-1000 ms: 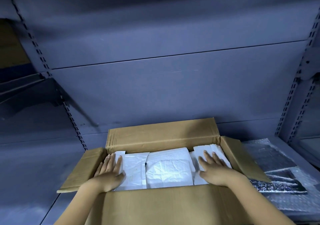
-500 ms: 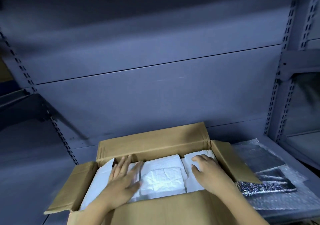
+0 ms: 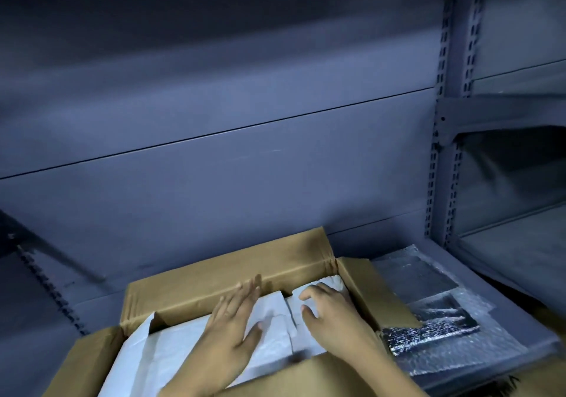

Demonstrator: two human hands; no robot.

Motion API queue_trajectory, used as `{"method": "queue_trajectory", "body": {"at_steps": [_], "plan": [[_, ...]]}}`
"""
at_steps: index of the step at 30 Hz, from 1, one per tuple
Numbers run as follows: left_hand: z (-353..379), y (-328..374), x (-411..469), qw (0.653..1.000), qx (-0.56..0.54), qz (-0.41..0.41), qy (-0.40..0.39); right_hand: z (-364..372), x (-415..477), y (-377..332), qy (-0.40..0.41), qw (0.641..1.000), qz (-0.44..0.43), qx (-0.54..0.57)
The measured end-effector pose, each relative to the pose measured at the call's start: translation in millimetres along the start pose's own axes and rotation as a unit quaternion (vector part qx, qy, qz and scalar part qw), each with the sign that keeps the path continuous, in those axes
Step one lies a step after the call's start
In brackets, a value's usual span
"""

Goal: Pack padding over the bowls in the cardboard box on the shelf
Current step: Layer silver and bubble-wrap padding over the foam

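Observation:
An open cardboard box [image 3: 220, 286] stands on the grey shelf, its flaps folded outward. White padding sheets [image 3: 159, 357] fill its top and hide the bowls. My left hand [image 3: 231, 329] lies flat with straight fingers on the middle padding piece, fingertips near the back wall. My right hand [image 3: 330, 311] rests on the right padding piece [image 3: 306, 344], fingers slightly bent over its top edge near the box's right flap [image 3: 376, 295]. A corner of padding sticks up at the box's left back corner [image 3: 145, 326].
Sheets of clear bubble wrap [image 3: 428, 277] and a silver foil-backed sheet [image 3: 435, 332] lie on the shelf right of the box. A perforated shelf upright [image 3: 444, 139] rises at the right. The grey back panel [image 3: 214, 182] stands close behind the box.
My left hand has slid from the left padding to the middle piece. The right hand has stayed on the right piece, fingers now more bent. The view has shifted rightward.

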State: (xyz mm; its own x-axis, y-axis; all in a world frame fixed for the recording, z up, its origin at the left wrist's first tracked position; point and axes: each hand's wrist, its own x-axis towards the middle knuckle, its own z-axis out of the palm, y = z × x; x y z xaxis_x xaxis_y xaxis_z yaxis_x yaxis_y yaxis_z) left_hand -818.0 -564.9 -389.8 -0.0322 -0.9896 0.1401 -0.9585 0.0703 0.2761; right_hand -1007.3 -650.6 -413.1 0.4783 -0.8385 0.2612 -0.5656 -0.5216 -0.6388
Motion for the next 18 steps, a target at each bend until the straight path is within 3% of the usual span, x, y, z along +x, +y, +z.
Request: {"method": "queue_trajectory", "body": {"at_steps": [3, 7, 9, 10, 11, 13, 15, 16, 18], "plan": [[11, 55, 29, 0.996, -0.013, 0.082, 0.033, -14, -5, -2, 0.094, 0.986, 0.0, 0.14], [35, 119, 68, 0.991, -0.044, 0.118, 0.039, -62, -15, 13, 0.286, 0.887, 0.057, 0.358], [50, 138, 77, 0.983, -0.005, 0.179, 0.028, -88, -15, 39, 0.329, 0.872, 0.075, 0.354], [61, 140, 78, 0.981, 0.039, 0.189, -0.003, -97, -14, 58, 0.318, 0.889, 0.095, 0.316], [76, 136, 80, 0.975, 0.074, 0.208, 0.022, -104, -11, 79, 0.286, 0.916, 0.126, 0.251], [86, 140, 81, 0.978, 0.086, 0.191, -0.011, -108, -3, 125, 0.175, 0.96, 0.204, 0.079], [97, 138, 91, 0.976, 0.083, 0.196, -0.031, -104, 6, 161, 0.05, 0.969, 0.233, -0.068], [89, 134, 95, 0.976, 0.076, 0.202, 0.022, -102, 11, 172, 0.01, 0.965, 0.235, -0.115], [70, 120, 83, 0.982, 0.056, 0.178, 0.039, -98, 25, 177, -0.019, 0.958, 0.238, -0.159]]}}
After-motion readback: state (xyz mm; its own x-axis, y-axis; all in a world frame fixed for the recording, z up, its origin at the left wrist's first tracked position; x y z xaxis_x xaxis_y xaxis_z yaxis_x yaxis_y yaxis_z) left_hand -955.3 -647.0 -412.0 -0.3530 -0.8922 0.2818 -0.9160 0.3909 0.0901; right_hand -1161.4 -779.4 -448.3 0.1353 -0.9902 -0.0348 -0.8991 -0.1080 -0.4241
